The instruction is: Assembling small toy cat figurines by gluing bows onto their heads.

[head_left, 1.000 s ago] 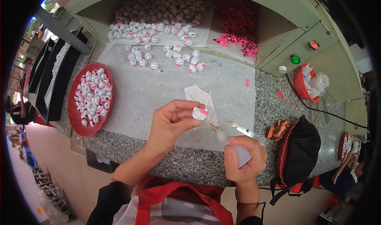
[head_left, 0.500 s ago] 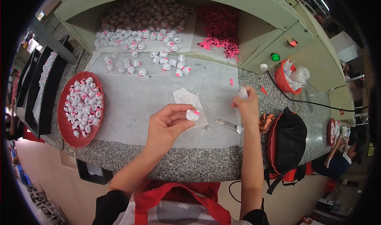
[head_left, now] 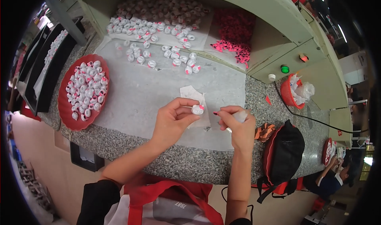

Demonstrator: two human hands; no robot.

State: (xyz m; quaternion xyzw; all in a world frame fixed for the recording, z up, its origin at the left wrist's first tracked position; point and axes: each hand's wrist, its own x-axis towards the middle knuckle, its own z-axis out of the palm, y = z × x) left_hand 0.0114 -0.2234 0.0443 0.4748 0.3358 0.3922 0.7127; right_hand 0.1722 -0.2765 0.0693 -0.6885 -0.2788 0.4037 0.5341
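My left hand [head_left: 174, 120] pinches a small white cat-head figure [head_left: 197, 109] with a pink bow on it, between thumb and fingers above the mat. Close by on its right, my right hand [head_left: 238, 125] has a tiny pink bow piece [head_left: 216, 113] at its fingertips. A translucent white squeeze bottle [head_left: 240, 116] is tucked in that same hand. Beneath the figure lies a torn piece of white paper [head_left: 190, 93]. Most of the metal blade-like tool on the mat is hidden by my right hand.
At left stands a red scalloped tray [head_left: 65, 120] full of white figures. More white figures [head_left: 174, 54] and pink bow pieces [head_left: 238, 50] fill the shelf. A red basket [head_left: 289, 96], a cable, and a black bag [head_left: 287, 153] occupy the right. Another person [head_left: 333, 179] sits far right.
My right hand has come left toward the figure, now with a pink bow piece at its fingertips. Pink bits that lay on the mat's right side are gone. The view has shifted slightly.
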